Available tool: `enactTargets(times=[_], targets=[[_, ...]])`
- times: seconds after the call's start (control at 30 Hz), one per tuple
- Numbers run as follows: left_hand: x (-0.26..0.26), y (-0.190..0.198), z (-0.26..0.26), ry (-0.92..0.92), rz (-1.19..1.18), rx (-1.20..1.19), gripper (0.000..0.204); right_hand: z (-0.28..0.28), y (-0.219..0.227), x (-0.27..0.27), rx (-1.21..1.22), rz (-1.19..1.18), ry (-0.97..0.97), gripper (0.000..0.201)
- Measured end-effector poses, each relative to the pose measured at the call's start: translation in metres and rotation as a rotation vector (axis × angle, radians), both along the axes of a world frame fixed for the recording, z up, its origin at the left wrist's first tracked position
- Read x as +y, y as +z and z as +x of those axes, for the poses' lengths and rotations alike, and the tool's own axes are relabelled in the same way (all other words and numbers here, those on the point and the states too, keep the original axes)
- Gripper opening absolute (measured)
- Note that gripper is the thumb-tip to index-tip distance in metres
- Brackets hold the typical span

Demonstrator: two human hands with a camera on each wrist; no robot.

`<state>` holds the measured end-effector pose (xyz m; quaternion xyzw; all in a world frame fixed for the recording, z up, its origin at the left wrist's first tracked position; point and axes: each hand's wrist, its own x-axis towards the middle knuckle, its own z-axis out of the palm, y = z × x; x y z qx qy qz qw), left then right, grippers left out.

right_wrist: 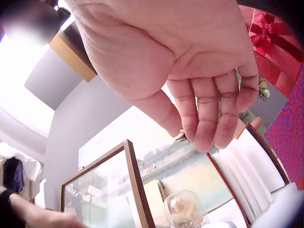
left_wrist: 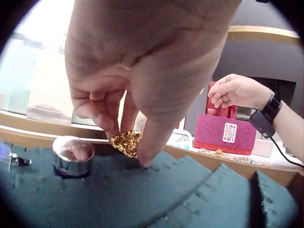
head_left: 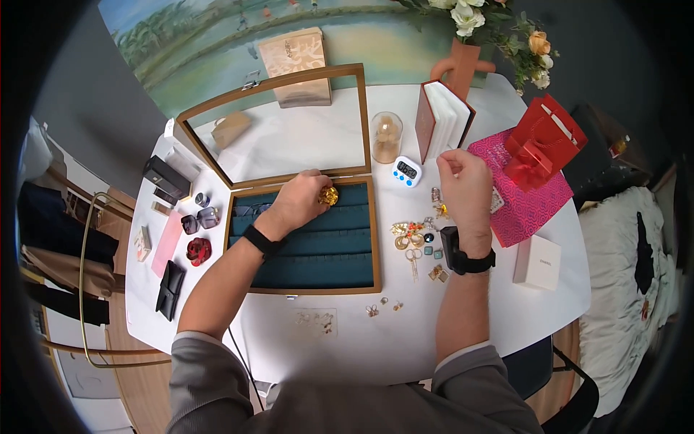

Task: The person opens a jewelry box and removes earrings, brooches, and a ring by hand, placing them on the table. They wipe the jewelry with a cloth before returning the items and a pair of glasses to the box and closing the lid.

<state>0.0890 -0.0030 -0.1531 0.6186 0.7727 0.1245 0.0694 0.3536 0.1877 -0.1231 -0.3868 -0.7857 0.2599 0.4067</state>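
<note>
My left hand pinches a shiny gold piece of jewellery between thumb and fingertips. It is low over the teal padded rows of a wooden jewellery box. The glass lid stands raised at the back. A wide silver band sits in the padding beside the left fingers. My right hand is raised over the table to the right of the box, fingers bent, thumb against the index finger. A small dark-and-silver piece shows at the thumb tip; its kind is unclear.
Earrings and trinkets lie right of the box, below a white timer. Behind are a glass dome and an upright book. A red gift bag stands right. Sunglasses and a black case lie left.
</note>
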Motion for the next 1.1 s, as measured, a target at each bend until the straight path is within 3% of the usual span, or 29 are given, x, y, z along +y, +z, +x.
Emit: enactTargets(times=[0.43,0.6,0.7,0.9,1.0,1.1], targets=[[-0.004,-0.004,-0.002,0.01,-0.014,0.037,0.036,0.001,0.003,-0.001,-0.056,-0.019,-0.022,0.012],[-0.023,0.013,-0.011,0.019,0.236,-0.027,0.027,0.001,0.003,-0.001,-0.055,-0.008,-0.019,0.013],[-0.044,0.027,-0.005,0.096,0.271,-0.071,0.023,0.001,0.002,-0.001,-0.051,-0.005,-0.029,0.013],[-0.075,0.022,0.03,-0.003,0.436,-0.083,0.017,0.001,0.003,-0.003,-0.047,0.059,-0.036,0.014],[-0.088,0.022,0.044,-0.034,0.368,-0.064,0.013,0.008,0.013,-0.006,0.021,0.159,-0.079,0.013],[-0.104,0.031,0.054,-0.133,0.126,-0.112,0.012,0.016,0.034,-0.023,0.121,0.238,-0.136,0.012]])
